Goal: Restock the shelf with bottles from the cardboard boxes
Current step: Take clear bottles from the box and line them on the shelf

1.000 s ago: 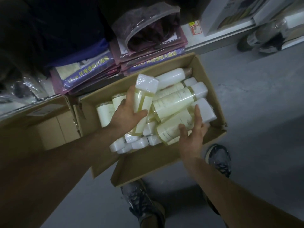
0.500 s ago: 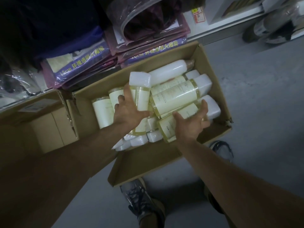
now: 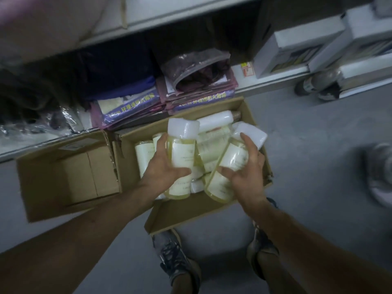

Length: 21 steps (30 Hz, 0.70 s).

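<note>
Two cardboard boxes (image 3: 42, 187) sit on the floor (image 3: 307, 145) by the shelf (image 3: 265, 83). Left hand (image 3: 163, 166) and right hand (image 3: 248, 175) each curl fingers round one bottle (image 3: 182, 153), just above the right box (image 3: 191, 211), which holds many more bottles (image 3: 144, 155).

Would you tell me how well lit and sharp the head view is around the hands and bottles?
Head view: dim, cool light; the left hand and right hand with their bottles are fairly sharp, though the label print is unreadable; motion blur smears the shoe at the right edge; glints show on the plastic wrap.
</note>
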### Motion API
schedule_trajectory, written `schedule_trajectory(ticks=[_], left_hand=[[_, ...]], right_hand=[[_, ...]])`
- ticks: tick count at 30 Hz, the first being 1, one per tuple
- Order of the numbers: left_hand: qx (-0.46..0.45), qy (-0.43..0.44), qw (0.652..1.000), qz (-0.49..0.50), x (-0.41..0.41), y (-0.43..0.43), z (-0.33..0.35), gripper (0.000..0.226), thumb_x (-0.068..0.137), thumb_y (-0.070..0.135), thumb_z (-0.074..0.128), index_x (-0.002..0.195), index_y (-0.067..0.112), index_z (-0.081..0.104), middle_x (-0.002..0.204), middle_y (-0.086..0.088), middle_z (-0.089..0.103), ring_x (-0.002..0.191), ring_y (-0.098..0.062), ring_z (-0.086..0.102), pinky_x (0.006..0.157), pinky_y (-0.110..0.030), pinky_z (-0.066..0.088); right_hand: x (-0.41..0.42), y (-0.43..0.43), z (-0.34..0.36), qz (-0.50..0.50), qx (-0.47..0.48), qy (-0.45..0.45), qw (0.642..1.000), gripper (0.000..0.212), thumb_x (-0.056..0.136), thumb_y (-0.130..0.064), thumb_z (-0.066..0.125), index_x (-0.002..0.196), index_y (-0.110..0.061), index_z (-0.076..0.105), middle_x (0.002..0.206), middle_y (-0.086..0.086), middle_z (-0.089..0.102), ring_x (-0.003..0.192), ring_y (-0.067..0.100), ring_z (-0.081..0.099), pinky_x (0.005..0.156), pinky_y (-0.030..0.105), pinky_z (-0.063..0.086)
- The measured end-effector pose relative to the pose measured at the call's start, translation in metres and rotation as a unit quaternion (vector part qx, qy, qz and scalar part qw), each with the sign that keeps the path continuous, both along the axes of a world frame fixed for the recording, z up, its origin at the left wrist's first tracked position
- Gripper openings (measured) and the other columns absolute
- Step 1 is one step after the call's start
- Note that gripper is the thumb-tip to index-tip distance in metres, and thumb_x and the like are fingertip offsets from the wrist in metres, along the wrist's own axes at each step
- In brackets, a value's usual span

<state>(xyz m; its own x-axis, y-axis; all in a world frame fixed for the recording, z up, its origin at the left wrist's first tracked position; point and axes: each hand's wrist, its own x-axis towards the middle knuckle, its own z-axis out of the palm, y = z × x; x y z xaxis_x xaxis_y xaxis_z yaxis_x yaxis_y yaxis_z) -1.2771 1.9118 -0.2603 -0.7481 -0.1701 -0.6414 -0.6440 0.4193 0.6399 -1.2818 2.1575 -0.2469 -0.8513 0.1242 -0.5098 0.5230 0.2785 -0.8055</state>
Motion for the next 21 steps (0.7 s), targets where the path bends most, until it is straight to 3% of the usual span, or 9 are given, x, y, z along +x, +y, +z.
schedule_trajectory(ticks=[2,6,7,11,15,18,21], left_hand=[[0.021,0.019,0.999,0.02,-0.004,-0.003,0.034,0.112,0.073,0.019,0.097,0.142,0.065,0.023,0.104,0.051,0.06,0.093,0.027,0.06,0.061,-0.001,0.048],[0.044,0.077,0.995,0.05,-0.019,-0.011,0.118,0.112,0.074,0.015,0.096,0.154,0.052,0.027,0.113,0.042,0.065,0.102,0.015,0.067,0.068,-0.01,0.057],[0.05,0.09,0.993,0.062,-0.022,-0.012,0.142,0.113,0.075,0.014,0.096,0.156,0.05,0.028,0.114,0.038,0.067,0.103,0.011,0.069,0.071,-0.015,0.061],[0.074,0.155,0.98,0.099,-0.025,-0.016,0.245,0.109,0.072,0.006,0.093,0.149,0.056,0.035,0.116,0.03,0.071,0.108,0.003,0.071,0.08,-0.023,0.064],[0.095,0.197,0.969,0.113,-0.016,-0.018,0.36,0.112,0.065,0.012,0.09,0.151,0.057,0.035,0.127,0.019,0.071,0.118,-0.008,0.071,0.091,-0.042,0.064],[0.082,0.234,0.962,0.113,-0.001,-0.02,0.443,0.116,0.071,0.008,0.089,0.157,0.056,0.028,0.132,0.019,0.069,0.121,-0.008,0.07,0.097,-0.047,0.061],[0.057,0.272,0.954,0.113,0.012,-0.023,0.519,0.114,0.069,0.02,0.092,0.154,0.061,0.028,0.132,0.021,0.068,0.12,-0.006,0.07,0.09,-0.033,0.062]], right_hand=[[-0.015,0.001,0.03,0.048,0.001,0.037,0.998,0.11,0.074,-0.01,0.092,0.145,-0.073,0.035,0.141,-0.013,0.033,0.116,-0.024,0.043,0.093,0.015,0.041],[-0.047,-0.005,0.106,0.139,0.008,0.105,0.985,0.112,0.073,-0.015,0.094,0.151,-0.068,0.034,0.138,-0.01,0.036,0.129,0.01,0.051,0.114,0.043,0.048],[-0.054,-0.006,0.126,0.159,0.009,0.124,0.979,0.112,0.072,-0.016,0.094,0.152,-0.065,0.034,0.137,-0.01,0.037,0.13,0.013,0.051,0.115,0.045,0.048],[-0.076,-0.014,0.215,0.222,-0.001,0.188,0.957,0.112,0.071,-0.022,0.095,0.156,-0.061,0.033,0.154,-0.011,0.029,0.142,0.005,0.043,0.117,0.04,0.045],[-0.09,-0.019,0.317,0.27,-0.003,0.257,0.928,0.111,0.073,-0.023,0.095,0.155,-0.062,0.033,0.147,-0.031,0.026,0.131,-0.019,0.039,0.098,0.017,0.047],[-0.096,-0.022,0.4,0.31,-0.019,0.285,0.907,0.109,0.076,-0.018,0.094,0.156,-0.062,0.033,0.143,-0.026,0.027,0.135,-0.011,0.038,0.11,0.029,0.049],[-0.1,-0.024,0.484,0.359,-0.03,0.312,0.879,0.105,0.079,-0.02,0.09,0.155,-0.063,0.031,0.142,-0.021,0.028,0.131,-0.007,0.041,0.109,0.032,0.052]])
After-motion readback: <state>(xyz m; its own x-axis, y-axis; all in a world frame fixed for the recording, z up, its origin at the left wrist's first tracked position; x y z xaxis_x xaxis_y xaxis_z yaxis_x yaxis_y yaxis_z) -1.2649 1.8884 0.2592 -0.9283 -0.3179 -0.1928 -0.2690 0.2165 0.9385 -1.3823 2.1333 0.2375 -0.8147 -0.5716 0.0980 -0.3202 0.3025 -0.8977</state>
